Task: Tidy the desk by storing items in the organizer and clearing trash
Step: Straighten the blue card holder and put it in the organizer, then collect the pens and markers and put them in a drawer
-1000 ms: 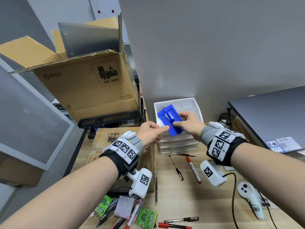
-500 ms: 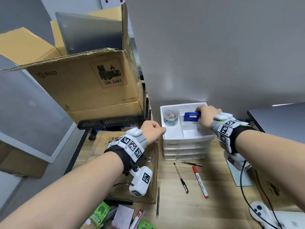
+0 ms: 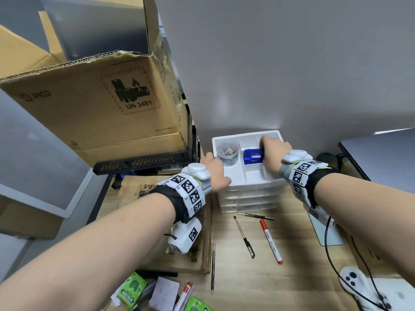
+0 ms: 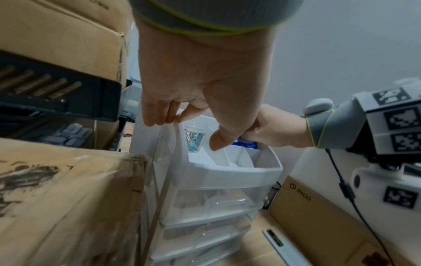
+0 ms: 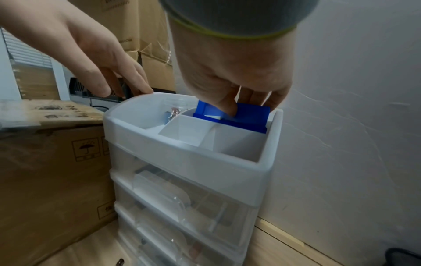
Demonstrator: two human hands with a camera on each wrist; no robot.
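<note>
A white drawer organizer (image 3: 247,184) stands against the wall, its open top tray split into compartments. My right hand (image 3: 267,149) pinches a blue plastic piece (image 3: 252,154) down in the tray's middle compartment at the back; in the right wrist view thumb and fingers (image 5: 241,100) clamp the blue piece (image 5: 246,117) from above. My left hand (image 3: 213,169) rests its fingers on the tray's left rim (image 4: 227,172), with the fingers (image 5: 127,86) fairly straight and the thumb over the tray. A clear jar of clips (image 3: 229,151) sits in the left compartment.
A big cardboard box (image 3: 89,108) stands left of the organizer, and a flat box (image 3: 157,194) lies under my left wrist. A black pen (image 3: 244,237), a red marker (image 3: 270,241), green packets (image 3: 132,290), a white controller (image 3: 359,286) and a laptop (image 3: 381,153) lie around.
My right hand carried the blue piece from in front of the organizer down into its top tray. My left hand let go of the piece and moved to the tray's left rim.
</note>
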